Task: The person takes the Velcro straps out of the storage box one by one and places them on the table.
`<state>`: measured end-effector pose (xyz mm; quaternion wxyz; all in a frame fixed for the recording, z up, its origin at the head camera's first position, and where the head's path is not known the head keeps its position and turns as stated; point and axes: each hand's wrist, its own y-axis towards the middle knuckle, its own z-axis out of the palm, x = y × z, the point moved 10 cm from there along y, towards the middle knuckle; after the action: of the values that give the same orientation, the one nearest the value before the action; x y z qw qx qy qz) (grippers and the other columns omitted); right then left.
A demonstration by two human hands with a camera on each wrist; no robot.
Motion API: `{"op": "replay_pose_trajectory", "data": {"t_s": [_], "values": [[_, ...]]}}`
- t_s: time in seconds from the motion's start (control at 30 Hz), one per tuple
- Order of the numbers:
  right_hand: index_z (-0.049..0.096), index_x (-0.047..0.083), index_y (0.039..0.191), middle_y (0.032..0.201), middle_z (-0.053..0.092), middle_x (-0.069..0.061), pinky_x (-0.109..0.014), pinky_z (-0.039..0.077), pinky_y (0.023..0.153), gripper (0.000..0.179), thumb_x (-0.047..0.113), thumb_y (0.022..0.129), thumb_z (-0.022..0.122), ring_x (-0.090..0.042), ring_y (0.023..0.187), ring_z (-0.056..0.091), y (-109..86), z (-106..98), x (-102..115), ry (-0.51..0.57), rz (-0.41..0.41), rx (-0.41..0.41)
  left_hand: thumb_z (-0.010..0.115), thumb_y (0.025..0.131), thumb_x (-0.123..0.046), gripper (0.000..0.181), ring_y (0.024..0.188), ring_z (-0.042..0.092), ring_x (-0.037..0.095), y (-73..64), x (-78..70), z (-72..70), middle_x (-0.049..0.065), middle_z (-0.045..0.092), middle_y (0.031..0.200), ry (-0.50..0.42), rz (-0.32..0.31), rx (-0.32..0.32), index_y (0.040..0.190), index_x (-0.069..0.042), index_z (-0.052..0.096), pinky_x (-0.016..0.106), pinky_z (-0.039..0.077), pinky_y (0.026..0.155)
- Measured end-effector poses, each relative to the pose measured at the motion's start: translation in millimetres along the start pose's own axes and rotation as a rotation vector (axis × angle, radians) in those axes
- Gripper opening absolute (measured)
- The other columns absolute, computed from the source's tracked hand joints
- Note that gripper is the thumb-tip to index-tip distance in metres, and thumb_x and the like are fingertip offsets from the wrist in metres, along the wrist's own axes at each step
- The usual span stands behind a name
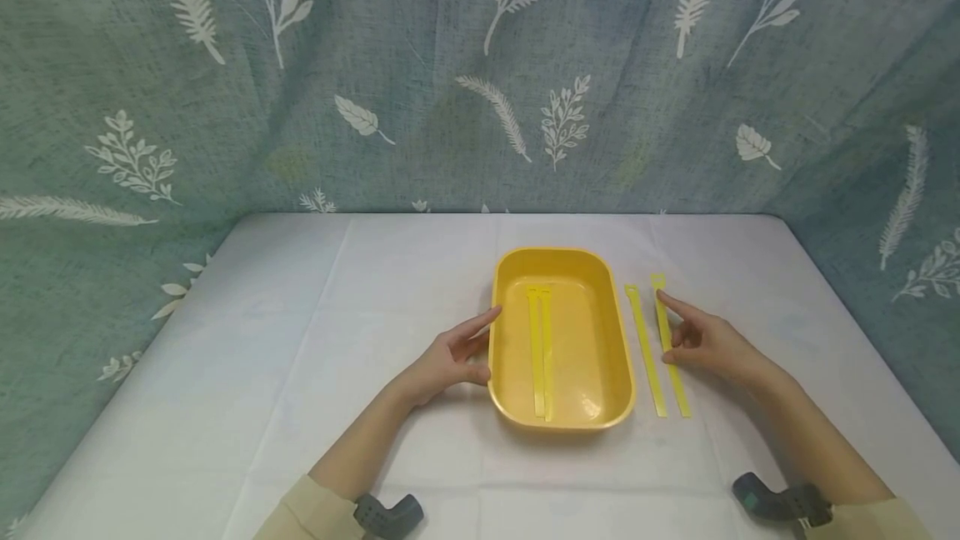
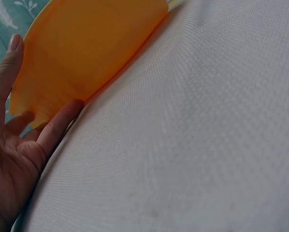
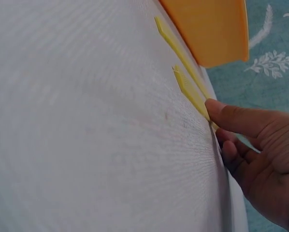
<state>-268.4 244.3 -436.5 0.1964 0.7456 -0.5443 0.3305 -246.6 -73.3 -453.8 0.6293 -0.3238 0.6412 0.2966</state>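
A yellow tray (image 1: 615,340) stands on the table with two thin yellow strips (image 1: 536,352) lying side by side in it. My left hand (image 1: 450,361) rests spread against the tray's left side; in the left wrist view, fingertips (image 2: 77,104) meet the outer wall low down. Two more yellow strips lie right of the tray, the inner one (image 1: 647,352) and the outer one (image 1: 678,386), each with a notched wider end away from me. My right hand (image 1: 712,344) touches the outer strip, its index fingertip near the notched end and its thumb midway along.
The table (image 1: 375,273) wears a white cloth with fold lines. Behind it and at both sides hangs a green-blue curtain (image 1: 420,48) with white leaf prints. A dark wrist device (image 1: 390,515) sits at each cream sleeve.
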Motion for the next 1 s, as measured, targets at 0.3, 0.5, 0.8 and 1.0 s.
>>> {"op": "replay_pose_trajectory", "data": {"t_s": [0.3,0.5,0.8,1.0], "values": [[0.046,-0.001,0.137,0.143,0.038,-0.024,-0.036,0.050,0.086,0.077,0.033,0.076,0.078,-0.030,0.104,0.051,0.9,-1.5,-0.9,-0.099,0.033,0.020,0.080,0.074,-0.037,0.095,0.142,0.025,0.027,0.5,-2.5,1.1,-0.002,0.020,0.158,-0.024,0.024,0.007,0.150,-0.016,0.026,0.034,0.036,0.108],[0.054,-0.001,0.131,0.110,0.043,-0.016,-0.022,0.036,0.067,0.067,0.027,0.076,0.079,-0.023,0.086,0.041,1.9,-2.6,-4.1,-0.084,0.050,0.019,0.080,0.073,-0.038,0.096,0.142,0.025,0.027,1.5,-2.7,1.0,-0.002,0.019,0.158,-0.029,0.026,0.009,0.150,-0.017,0.026,0.033,0.038,0.106],[0.054,-0.001,0.130,0.092,0.047,-0.009,-0.023,0.033,0.061,0.066,0.027,0.076,0.078,-0.020,0.081,0.039,0.1,-2.5,-3.9,-0.114,0.034,0.017,0.079,0.074,-0.036,0.095,0.143,0.024,0.027,2.5,-2.4,1.4,-0.003,0.018,0.158,-0.031,0.028,0.013,0.151,-0.017,0.025,0.031,0.039,0.105],[0.055,-0.001,0.130,0.095,0.050,-0.010,-0.024,0.035,0.065,0.065,0.028,0.076,0.078,-0.020,0.083,0.041,-0.1,-1.6,-1.1,-0.124,0.031,0.014,0.079,0.075,-0.033,0.093,0.143,0.023,0.028,1.8,-1.3,0.6,-0.004,0.018,0.158,-0.037,0.025,0.009,0.151,-0.017,0.026,0.031,0.038,0.106]]}}
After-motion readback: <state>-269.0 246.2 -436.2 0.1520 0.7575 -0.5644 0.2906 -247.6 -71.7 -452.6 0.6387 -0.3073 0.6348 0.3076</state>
